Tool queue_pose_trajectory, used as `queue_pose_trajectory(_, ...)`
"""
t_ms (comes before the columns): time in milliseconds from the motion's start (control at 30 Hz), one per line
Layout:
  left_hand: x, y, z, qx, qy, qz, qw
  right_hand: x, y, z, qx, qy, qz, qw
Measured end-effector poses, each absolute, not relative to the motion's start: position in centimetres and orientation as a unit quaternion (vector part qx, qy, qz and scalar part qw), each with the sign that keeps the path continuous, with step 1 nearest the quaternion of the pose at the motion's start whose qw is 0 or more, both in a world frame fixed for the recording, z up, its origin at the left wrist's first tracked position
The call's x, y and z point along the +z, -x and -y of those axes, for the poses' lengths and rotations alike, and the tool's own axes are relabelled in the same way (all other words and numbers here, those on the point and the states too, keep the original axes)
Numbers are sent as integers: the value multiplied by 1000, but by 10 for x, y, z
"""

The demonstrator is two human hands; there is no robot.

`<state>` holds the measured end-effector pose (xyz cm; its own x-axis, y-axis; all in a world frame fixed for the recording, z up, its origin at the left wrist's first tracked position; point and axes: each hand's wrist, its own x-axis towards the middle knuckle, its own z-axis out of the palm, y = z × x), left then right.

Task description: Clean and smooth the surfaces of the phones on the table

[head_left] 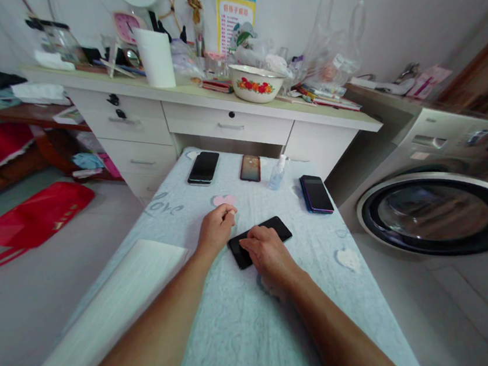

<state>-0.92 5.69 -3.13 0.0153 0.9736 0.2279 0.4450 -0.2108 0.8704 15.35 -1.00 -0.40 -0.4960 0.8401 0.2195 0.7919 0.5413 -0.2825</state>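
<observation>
A black smartphone (281,227) lies at a slant on the cloth-covered table, its dark screen facing up. My right hand (270,255) is over the phone's middle, fingertips pinched together at the screen and hiding part of it. Whatever the pinch holds, if anything, is too small to make out. Just beyond the phone's left end is my left hand (217,229), its fingers curled closed with the thumb side up. Its grip hides any contents.
Farther up the table are another phone (204,167), a brown phone case (250,168), a clear spray bottle (276,173) and a dark phone stack (316,194). A white flat sheet (121,305) lies left. A washing machine (441,213) stands right; a desk (227,114) is behind.
</observation>
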Motion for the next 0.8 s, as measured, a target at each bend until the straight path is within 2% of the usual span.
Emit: queue_pose_trajectory(800, -31, 9, -57, 436, -643, -553, 302, 0, -154, 11, 94, 477, 856, 174)
